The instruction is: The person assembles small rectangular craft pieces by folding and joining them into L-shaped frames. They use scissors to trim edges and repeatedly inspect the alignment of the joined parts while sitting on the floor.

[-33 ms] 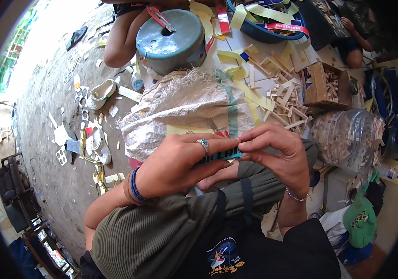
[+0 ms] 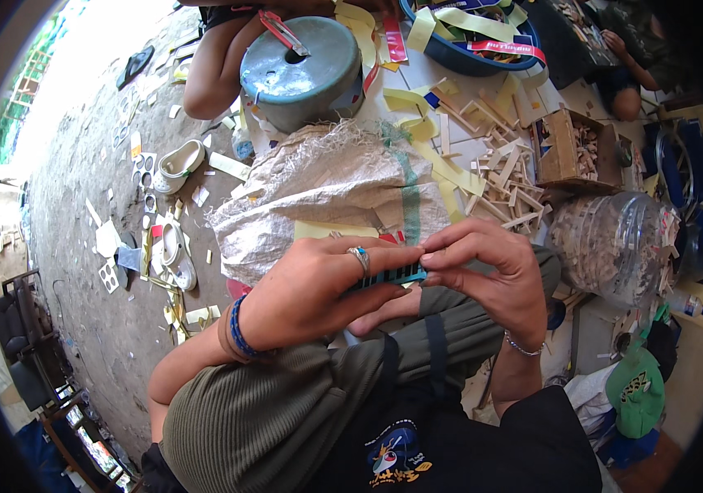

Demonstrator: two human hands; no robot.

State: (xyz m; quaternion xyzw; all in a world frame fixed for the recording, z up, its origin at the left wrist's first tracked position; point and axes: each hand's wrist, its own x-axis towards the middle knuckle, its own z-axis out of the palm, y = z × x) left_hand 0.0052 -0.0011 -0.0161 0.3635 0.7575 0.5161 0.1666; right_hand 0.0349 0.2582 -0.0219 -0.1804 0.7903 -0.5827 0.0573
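In front of my lap, a small teal piece with a row of dark slots point(image 2: 392, 277) is held between both hands. My left hand point(image 2: 312, 283), with a ring and a blue bracelet, grips it between the fingers above and the thumb below, covering much of it. The fingertips of my right hand point(image 2: 483, 261) pinch together at its right end; anything smaller between them is hidden. Just beyond my hands lies a frayed whitish woven sack point(image 2: 327, 185). On the sack's near part rests a pale yellow strip point(image 2: 319, 229), partly behind my left hand.
A round grey-blue metal drum point(image 2: 302, 78) stands ahead, with a red-handled cutter point(image 2: 283, 33) on top. Right of it are a blue basin point(image 2: 466, 51), loose wooden sticks point(image 2: 503, 177), a cardboard box point(image 2: 561, 148) and a clear plastic jar point(image 2: 606, 246). Clogs point(image 2: 177, 167) lie left. Other people sit nearby.
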